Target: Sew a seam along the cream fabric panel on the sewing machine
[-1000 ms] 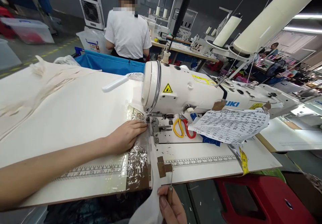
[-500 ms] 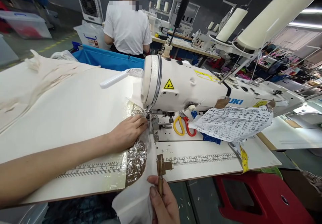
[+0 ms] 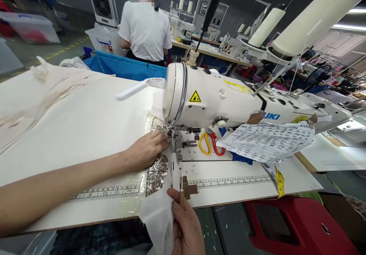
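A white sewing machine (image 3: 211, 94) stands over the table, its needle area just beyond my left hand (image 3: 150, 148). That hand lies with fingers together beside the presser foot, pressing on the white fabric's upper part; its fingertips are partly hidden. At the table's front edge my right hand (image 3: 185, 220) is closed round a thin awl-like tool with a wooden handle (image 3: 181, 197), pointing up toward the machine. The same hand pinches the edge of white fabric (image 3: 160, 217), which hangs over the edge. Shiny clear tape over a brown patch (image 3: 157, 175) lies under the fabric.
Scissors with yellow and red handles (image 3: 211, 143) lie right of the needle area. A written sheet (image 3: 265, 140) hangs from the machine, near a yellow tape measure (image 3: 279, 182). A red stool (image 3: 303, 224) stands at the lower right. A person in white (image 3: 145, 29) is beyond the table.
My right hand has moved slightly up toward the machine with the tool and fabric edge. The hanging fabric has shifted right and bunched. My left hand stays beside the presser foot.
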A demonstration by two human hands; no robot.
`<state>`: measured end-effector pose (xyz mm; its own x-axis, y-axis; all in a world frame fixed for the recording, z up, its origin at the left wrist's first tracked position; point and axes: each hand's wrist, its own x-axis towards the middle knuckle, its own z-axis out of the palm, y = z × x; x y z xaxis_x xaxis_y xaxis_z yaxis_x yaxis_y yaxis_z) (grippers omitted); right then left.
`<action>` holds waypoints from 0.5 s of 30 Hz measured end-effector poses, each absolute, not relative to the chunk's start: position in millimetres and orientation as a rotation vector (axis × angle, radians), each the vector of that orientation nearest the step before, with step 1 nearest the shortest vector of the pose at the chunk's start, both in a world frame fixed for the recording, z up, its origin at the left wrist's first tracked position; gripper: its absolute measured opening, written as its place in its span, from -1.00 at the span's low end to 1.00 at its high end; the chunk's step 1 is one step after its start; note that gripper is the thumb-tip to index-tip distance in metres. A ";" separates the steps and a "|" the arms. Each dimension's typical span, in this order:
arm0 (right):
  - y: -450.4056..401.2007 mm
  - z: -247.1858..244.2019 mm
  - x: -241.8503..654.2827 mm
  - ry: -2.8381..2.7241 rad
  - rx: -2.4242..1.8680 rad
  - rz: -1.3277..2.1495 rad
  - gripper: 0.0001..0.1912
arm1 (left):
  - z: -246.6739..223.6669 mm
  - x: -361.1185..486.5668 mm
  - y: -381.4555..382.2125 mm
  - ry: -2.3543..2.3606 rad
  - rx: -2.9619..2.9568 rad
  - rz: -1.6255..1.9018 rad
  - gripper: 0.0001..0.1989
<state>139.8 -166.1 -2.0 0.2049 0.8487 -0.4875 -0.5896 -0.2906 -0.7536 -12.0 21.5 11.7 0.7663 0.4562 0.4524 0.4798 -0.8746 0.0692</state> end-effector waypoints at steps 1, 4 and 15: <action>-165.6 -3.3 143.0 -0.242 -1.221 1.437 -0.49 | 11.3 -11.4 20.6 -0.781 -2.899 -0.720 -0.67; -165.1 -4.4 152.1 -0.231 -1.326 1.381 -0.34 | 11.4 -11.5 18.0 -0.783 -2.922 -0.726 -0.66; -157.0 13.4 156.2 -0.982 -1.591 0.946 -0.49 | 15.1 -13.4 21.4 -0.726 -2.983 -0.722 -0.62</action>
